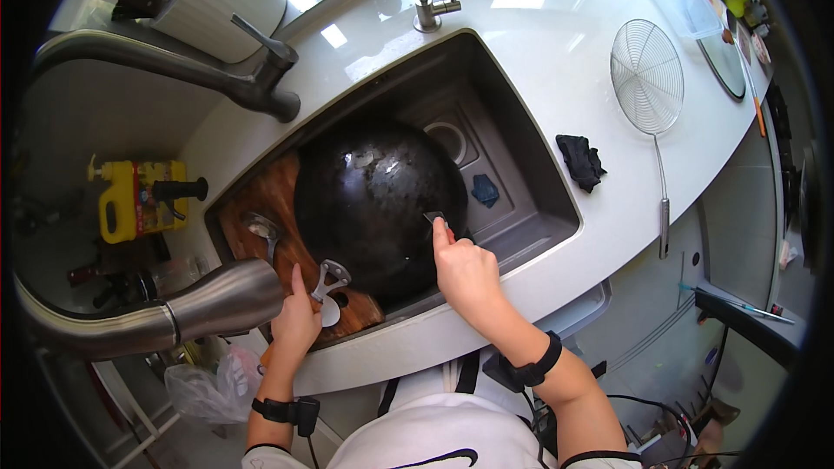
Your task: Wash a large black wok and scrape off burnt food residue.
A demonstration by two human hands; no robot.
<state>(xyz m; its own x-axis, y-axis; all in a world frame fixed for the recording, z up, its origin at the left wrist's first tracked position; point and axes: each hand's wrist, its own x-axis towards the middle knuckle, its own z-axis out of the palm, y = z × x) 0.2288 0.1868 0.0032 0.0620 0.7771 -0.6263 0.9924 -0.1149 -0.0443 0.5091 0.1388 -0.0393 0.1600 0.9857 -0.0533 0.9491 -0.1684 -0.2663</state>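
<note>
A blackened wok lies bottom up in the grey sink, its dark surface wet and patchy. My left hand is closed around the wok's handle, its metal bracket showing past my fingers and a bit of wood behind my wrist. My right hand grips a small scraper with a flat metal blade and some red on its handle. The blade is at the wok's right side; whether it touches the metal I cannot tell. Under the wok's left side is a wooden cutting board.
A metal ladle rests on the board. The faucet's spray head juts close to my left hand. A blue rag lies near the drain. On the counter are a black cloth, a wire skimmer and a yellow jug.
</note>
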